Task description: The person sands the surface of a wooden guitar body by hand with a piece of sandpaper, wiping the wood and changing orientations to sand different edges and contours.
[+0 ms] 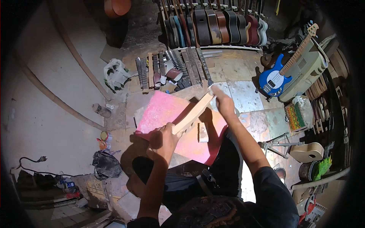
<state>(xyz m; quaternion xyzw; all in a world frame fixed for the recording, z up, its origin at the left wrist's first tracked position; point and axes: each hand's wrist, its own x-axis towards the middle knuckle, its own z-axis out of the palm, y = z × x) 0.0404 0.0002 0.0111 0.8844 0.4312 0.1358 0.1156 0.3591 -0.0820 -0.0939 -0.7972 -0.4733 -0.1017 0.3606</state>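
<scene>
My left hand is closed round the near end of a pale, long, slightly curved wooden piece. My right hand has its fingers curled on the far, upper end of the same piece, so it slants up to the right between both hands. Below it lies a pink board on the tiled floor. A small pale rectangular sheet with a dark jagged edge rests on the board, just under the wood.
Necks and fretboards lie beyond the board, before a rack of guitars. At right stand a blue bass, a metal stand and a small guitar body. At left are a dark plastic bag and cans.
</scene>
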